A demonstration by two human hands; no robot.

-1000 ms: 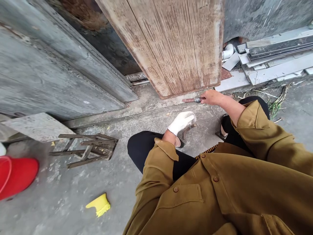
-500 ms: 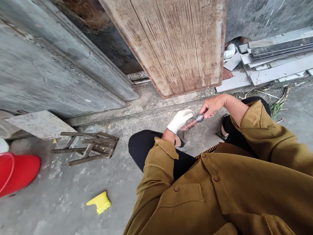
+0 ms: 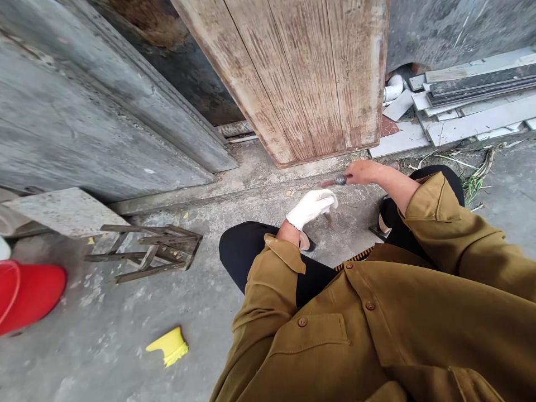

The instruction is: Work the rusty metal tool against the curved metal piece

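My left hand wears a white glove, its fingers bent over and closed. Under its fingertips hangs a thin, curved brownish piece, blurred, whose kind I cannot make out. Just ahead and to the right, my bare right hand is wrapped round the end of a brown stick-like tool. Silvery wire is wound round the tool beside my fingers. Its free end points left, above the gloved hand and apart from it.
A worn wooden panel leans ahead, with a grey slab to its left. White boards lie stacked at right. A small wooden stool, a red bucket and a yellow glove are on the concrete at left.
My right hand has swung the tool forward and up, off the gloved hand's fingers. My left hand has shifted slightly to the right.
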